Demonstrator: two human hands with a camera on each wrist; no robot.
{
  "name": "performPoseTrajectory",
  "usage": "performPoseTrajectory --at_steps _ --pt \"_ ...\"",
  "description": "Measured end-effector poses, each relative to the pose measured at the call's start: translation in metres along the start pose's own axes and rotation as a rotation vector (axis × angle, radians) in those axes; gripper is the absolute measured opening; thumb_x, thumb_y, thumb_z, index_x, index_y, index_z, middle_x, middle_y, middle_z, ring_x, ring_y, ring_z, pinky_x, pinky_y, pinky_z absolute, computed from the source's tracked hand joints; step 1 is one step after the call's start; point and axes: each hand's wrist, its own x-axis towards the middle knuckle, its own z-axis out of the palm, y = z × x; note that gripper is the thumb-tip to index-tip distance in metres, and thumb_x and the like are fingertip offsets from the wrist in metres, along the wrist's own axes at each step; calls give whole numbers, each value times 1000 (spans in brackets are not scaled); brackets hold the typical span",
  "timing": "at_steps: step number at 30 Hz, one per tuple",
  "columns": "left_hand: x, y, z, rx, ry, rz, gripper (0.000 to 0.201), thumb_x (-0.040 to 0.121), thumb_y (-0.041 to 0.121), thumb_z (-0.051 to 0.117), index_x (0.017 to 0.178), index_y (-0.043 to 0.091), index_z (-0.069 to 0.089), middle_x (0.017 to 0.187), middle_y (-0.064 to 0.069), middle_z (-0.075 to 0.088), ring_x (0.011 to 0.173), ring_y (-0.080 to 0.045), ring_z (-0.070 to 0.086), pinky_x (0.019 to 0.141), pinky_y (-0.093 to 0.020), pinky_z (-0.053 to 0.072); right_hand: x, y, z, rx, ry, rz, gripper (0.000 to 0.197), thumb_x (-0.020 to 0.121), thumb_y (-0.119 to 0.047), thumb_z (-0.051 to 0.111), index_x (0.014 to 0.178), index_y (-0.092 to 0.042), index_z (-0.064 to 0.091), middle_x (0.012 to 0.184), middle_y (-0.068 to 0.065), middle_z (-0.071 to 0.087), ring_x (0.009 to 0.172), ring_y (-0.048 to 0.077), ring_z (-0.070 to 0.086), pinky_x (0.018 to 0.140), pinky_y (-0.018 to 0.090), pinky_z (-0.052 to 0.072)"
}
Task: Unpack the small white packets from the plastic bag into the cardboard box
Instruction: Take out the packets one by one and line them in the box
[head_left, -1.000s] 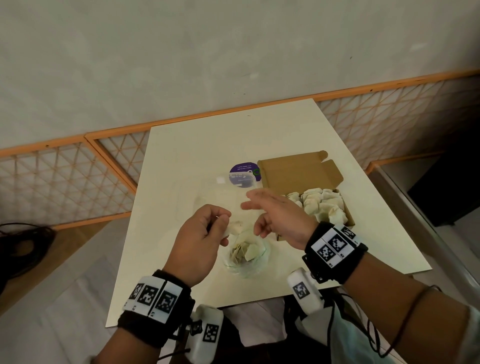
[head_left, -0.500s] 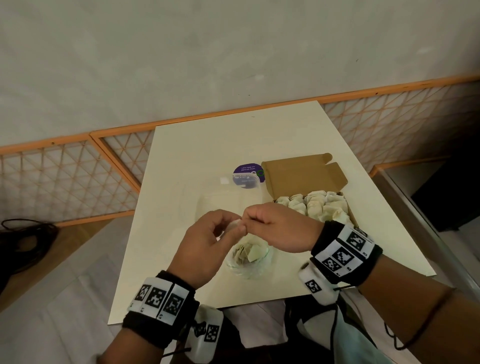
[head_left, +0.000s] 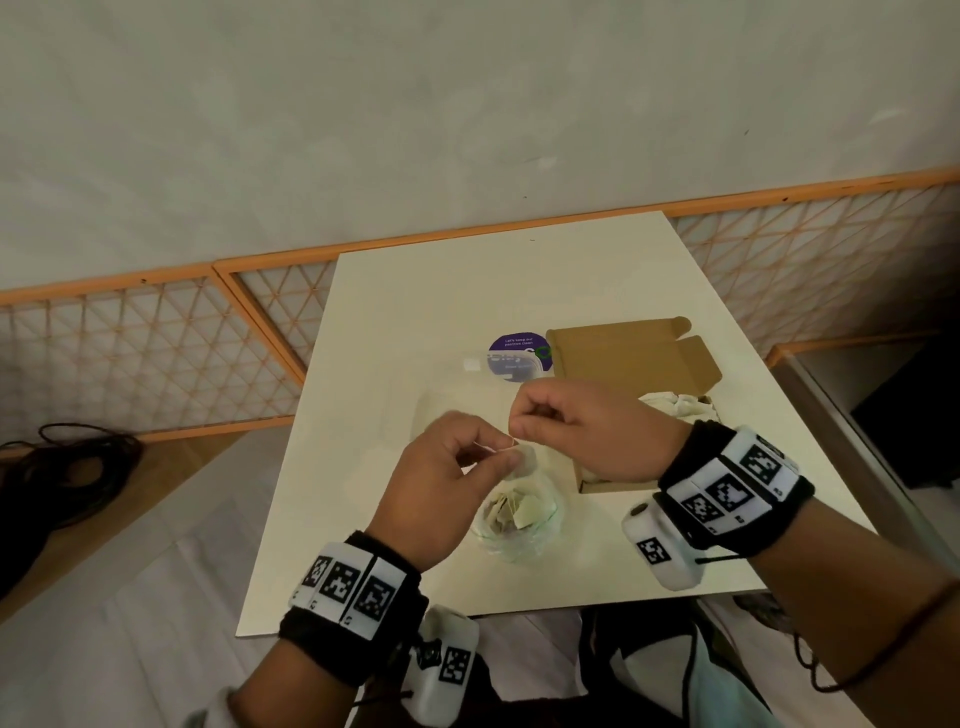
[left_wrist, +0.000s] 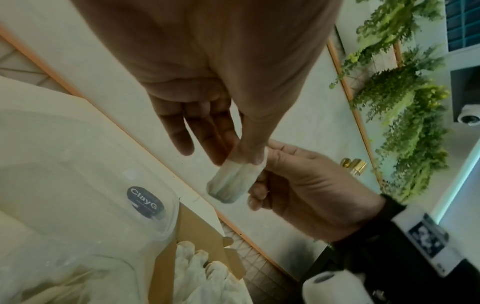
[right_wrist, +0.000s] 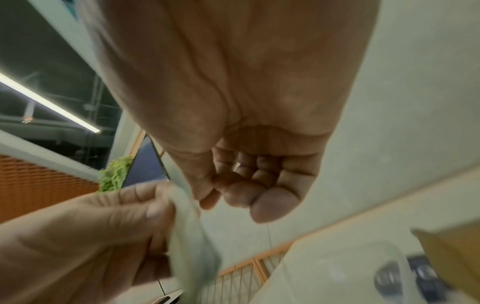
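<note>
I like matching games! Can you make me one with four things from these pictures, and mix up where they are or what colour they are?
Things:
1. cardboard box
2. plastic bag
3. round sticker
4. white packet

Descriptions:
A. purple, on the table left of the box's lid
B. pinched between the two hands
C. brown, open, with white packets inside
D. clear, on the table below the hands, a few packets inside

Pairs: 1-C, 2-D, 3-A, 4-B

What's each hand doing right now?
Left hand: pinching a white packet.
Right hand: fingers curled; pinching the same packet's edge, apparently.
</note>
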Motion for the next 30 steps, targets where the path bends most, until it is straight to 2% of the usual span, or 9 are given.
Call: performPoseTrajectory --at_steps 3,6,9,14,17,22,26,28,30 --pt "2 4 -3 -92 80 7 10 87 15 80 82 17 72 114 7 69 87 -11 72 81 -25 57 4 13 12 103 -34 39 13 102 -18 60 94 -18 69 76 -13 63 66 -1 53 65 14 42" --pt "5 9 -7 -240 77 -19 12 89 7 77 84 5 66 104 -5 77 92 -28 72 88 -40 58 7 24 23 157 -104 89 11 97 -14 61 93 -19 70 69 -20 64 62 -2 56 59 13 44" --pt "4 14 -13 -282 112 -9 13 90 10 76 87 4 65 91 -16 77 94 -42 70 94 -52 57 11 37 32 26 -105 123 19 98 -31 66 105 -15 74 81 -13 70 66 -3 59 62 12 42" --pt "-9 14 -30 -234 194 3 13 92 13 74 88 5 64 81 -10 77 87 -40 70 89 -51 56 10 60 50 -230 -79 275 24 96 -46 64 99 -24 74 75 -15 54 67 1 51 60 21 33" --pt "-15 7 -37 -196 219 -26 12 93 17 74 86 14 66 81 -12 75 87 -47 65 86 -58 54 7 62 67 -300 -138 311 33 93 -57 63 97 -26 74 85 -15 59 75 2 54 67 25 41" --pt "-23 -4 -38 -160 196 -71 11 94 18 73 87 13 66 84 -12 76 86 -41 70 90 -60 54 13 59 92 -419 -173 381 52 89 -61 61 100 -12 76 104 6 74 95 25 69 84 43 58" --pt "-24 -8 -35 -143 153 -74 12 94 19 74 86 14 67 83 -14 74 85 -45 66 87 -61 54 21 63 108 -428 -172 426 40 92 -53 60 93 -16 75 92 1 72 87 23 68 76 37 58" --pt "-25 -6 -33 -126 144 -66 12 93 19 74 85 14 66 81 -12 74 83 -42 66 83 -56 54 22 67 111 -383 -158 428 29 97 -38 58 88 -17 76 88 -1 74 82 21 68 70 33 56" --pt "-25 -7 -33 -100 143 -64 13 93 19 75 84 16 66 80 -11 73 79 -37 65 76 -45 55 21 67 107 -314 -146 422 26 99 -31 56 93 -18 77 96 -4 75 87 20 69 76 34 55"
